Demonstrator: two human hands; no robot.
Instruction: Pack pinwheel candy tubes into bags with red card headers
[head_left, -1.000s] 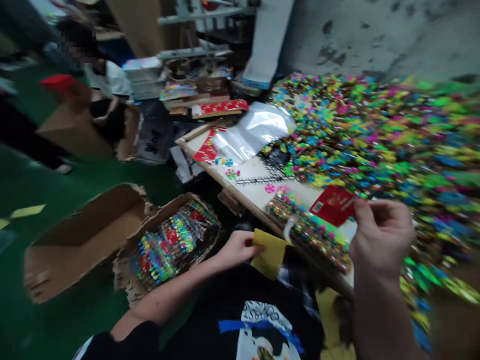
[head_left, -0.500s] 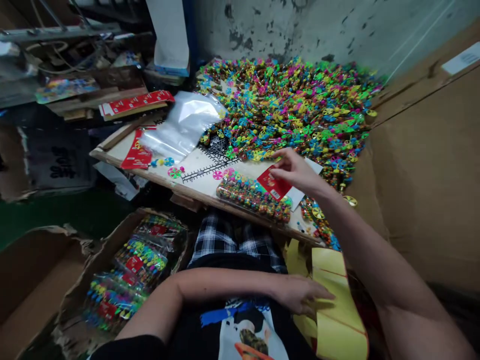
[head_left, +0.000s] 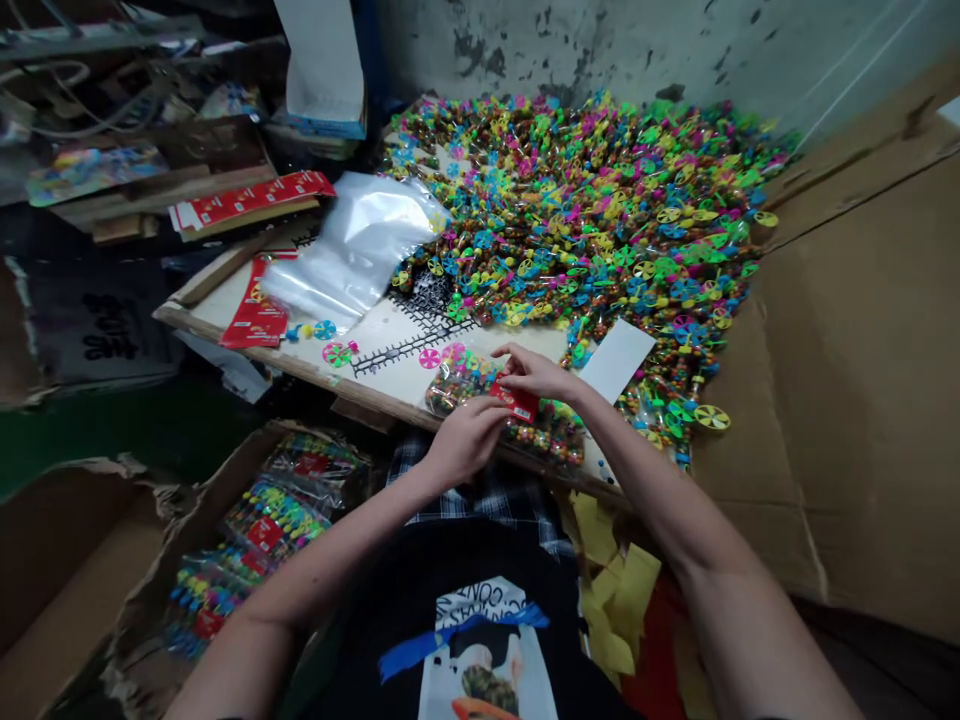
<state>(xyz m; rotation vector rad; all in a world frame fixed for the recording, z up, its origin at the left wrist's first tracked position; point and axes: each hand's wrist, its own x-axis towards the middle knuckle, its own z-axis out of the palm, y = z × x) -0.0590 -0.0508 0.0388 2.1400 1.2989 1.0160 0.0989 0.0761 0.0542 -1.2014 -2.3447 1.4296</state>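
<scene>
A clear bag packed with small toys of coloured beads and little wheels [head_left: 555, 440] lies at the table's front edge. Over it is a red label [head_left: 519, 402] with a white barcode patch. My right hand [head_left: 538, 376] pinches the label's upper part from the right. From the left, my left hand [head_left: 469, 440] has its fingers closed at the label's lower left edge; the fingertips are partly hidden. A white card strip [head_left: 621, 360] lies to the right of my right hand.
Loose bead toys [head_left: 585, 220] heap across the back of the table. Clear plastic bags [head_left: 360, 240], red label sheets [head_left: 259, 310] and black plastic strips [head_left: 409, 348] lie to the left. A carton of filled packs [head_left: 262, 530] stands below left; yellow paper [head_left: 622, 600] hangs below right.
My left hand has come up from the yellow paper strip to the red label. My right hand has carried the label left and down onto the bag. The yellow strip has dropped away.
</scene>
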